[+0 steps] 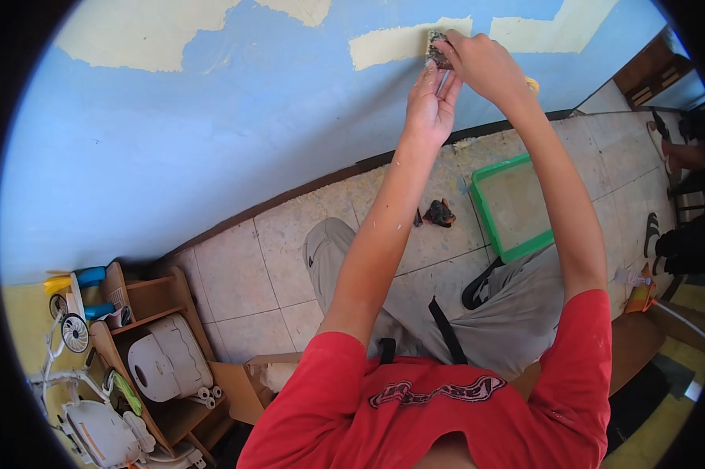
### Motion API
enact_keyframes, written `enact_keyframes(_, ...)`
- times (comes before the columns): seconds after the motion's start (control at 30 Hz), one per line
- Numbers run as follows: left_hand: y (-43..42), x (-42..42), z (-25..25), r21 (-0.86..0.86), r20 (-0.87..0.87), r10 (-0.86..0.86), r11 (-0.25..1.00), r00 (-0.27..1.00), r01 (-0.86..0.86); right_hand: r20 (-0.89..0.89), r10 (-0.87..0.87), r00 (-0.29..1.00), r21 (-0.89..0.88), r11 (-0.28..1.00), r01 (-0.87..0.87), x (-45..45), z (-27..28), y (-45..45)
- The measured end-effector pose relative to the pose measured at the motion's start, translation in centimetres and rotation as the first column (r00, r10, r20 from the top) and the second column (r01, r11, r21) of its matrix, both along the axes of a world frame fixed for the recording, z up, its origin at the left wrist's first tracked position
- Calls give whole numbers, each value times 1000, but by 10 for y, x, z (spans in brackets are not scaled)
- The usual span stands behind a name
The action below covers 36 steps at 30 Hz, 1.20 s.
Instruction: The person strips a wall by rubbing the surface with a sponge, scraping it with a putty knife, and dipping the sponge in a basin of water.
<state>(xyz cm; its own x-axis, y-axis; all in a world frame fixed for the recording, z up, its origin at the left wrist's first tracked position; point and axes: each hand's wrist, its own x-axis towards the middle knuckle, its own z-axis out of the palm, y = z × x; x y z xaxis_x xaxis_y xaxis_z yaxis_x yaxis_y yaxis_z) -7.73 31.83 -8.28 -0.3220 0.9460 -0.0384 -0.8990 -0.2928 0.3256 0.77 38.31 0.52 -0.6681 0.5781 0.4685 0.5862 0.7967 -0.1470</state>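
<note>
Both my arms reach up to the blue wall [196, 148], which has bare cream patches [407, 43]. My right hand [489, 66] is closed on a small flat piece [437, 48], dark and speckled with pale crumbs; its exact kind is unclear. Just below, my left hand [432, 109] has its palm turned up and fingers stretched apart, the fingertips at the lower edge of the piece. Pale flecks dot my left forearm. A yellow rounded thing [532, 84] shows behind my right wrist; whether it belongs to the held piece, I cannot tell.
A green-rimmed tray [481, 207] lies on the tiled floor beside a small black-and-orange object [440, 213]. At lower left stand a wooden shelf [184, 297], a white appliance [169, 359] and a small fan [75, 332]. Another person's legs [685, 156] show at far right.
</note>
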Motion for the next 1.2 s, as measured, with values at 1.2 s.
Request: enact_keyframes(1.2,-7,-19,3,7,27,82,997,996,-82,-38,24,999,-71,997,-27,-21,4,-5)
